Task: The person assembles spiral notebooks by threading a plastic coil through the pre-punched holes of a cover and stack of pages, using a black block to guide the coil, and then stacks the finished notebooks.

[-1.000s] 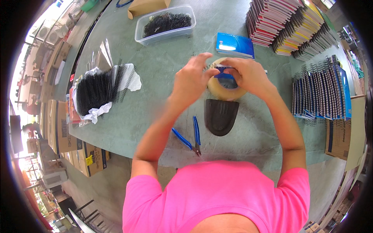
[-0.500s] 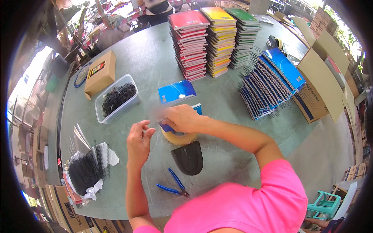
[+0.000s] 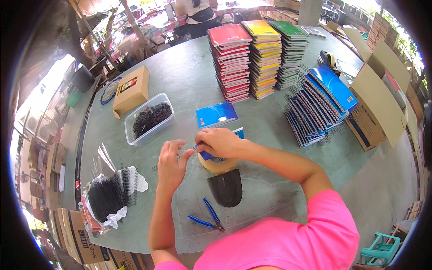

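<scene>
With the tape roll as the clock's centre, the blue-handled pliers (image 3: 209,217) lie handles apart at half past six, nearest the body, probably parked within easy reach. The dark curved block (image 3: 226,189) sits at half past five, just before the tape roll (image 3: 219,167), which seems to serve as a low prop for the blue notebook (image 3: 239,133). That notebook is at twelve, under the right hand (image 3: 222,141), whose fingers curl down and pinch its edge, apparently steadying it. At nine, the left hand (image 3: 170,166) has its fingers spread, thumb apart, gripping nothing visible. Black coils (image 3: 106,196) lie bundled toward half past eight and a clear tub (image 3: 130,137) of tangled coils at ten, perhaps kept on that side for the left hand. Farther off on the bench (image 3: 270,198), another notebook (image 3: 217,115) lies at twelve, and coil-bound notebooks (image 3: 317,105) pile up at two. The right hand hides most of the held notebook; its binding edge is hard to make out, and the left fingertips blur.
</scene>
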The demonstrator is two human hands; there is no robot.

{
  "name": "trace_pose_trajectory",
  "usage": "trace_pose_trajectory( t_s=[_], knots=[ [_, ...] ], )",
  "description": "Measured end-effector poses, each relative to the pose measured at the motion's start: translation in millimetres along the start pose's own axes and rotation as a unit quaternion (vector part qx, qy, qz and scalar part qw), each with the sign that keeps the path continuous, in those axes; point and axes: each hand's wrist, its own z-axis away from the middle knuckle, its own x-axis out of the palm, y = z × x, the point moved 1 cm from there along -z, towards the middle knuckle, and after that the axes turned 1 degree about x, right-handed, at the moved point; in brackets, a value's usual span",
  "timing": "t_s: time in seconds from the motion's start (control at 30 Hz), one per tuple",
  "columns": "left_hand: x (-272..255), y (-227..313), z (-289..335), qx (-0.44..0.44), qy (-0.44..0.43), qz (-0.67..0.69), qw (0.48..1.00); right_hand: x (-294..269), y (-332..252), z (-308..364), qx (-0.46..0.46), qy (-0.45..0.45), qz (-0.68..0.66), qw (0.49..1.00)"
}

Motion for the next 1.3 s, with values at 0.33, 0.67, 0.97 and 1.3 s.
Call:
trace_pose_trajectory(
  t_s=[0.33, 0.67, 0.97, 1.3],
  knots=[
    [68.9, 11.7, 60.5, -0.016, -0.078, -0.113, 0.990, 0.6, 14.4, 3.0, -0.067, 0.078, 0.009, 0.995],
    [20.7, 13.8, 58.3, -0.020, -0.021, 0.090, 0.996, -18.2, 51.7, 52.5, 0.179, 0.058, -0.392, 0.900],
    [-12.0, 21.6, 29.2, 0.008, 0.040, 0.047, 0.998, -1.4, 57.3, 49.5, 0.145, 0.078, -0.393, 0.905],
    [-13.9, 24.5, 14.8, -0.055, 0.222, 0.119, 0.966, 0.3, 48.5, 53.0, 0.146, 0.046, -0.416, 0.896]
  ],
)
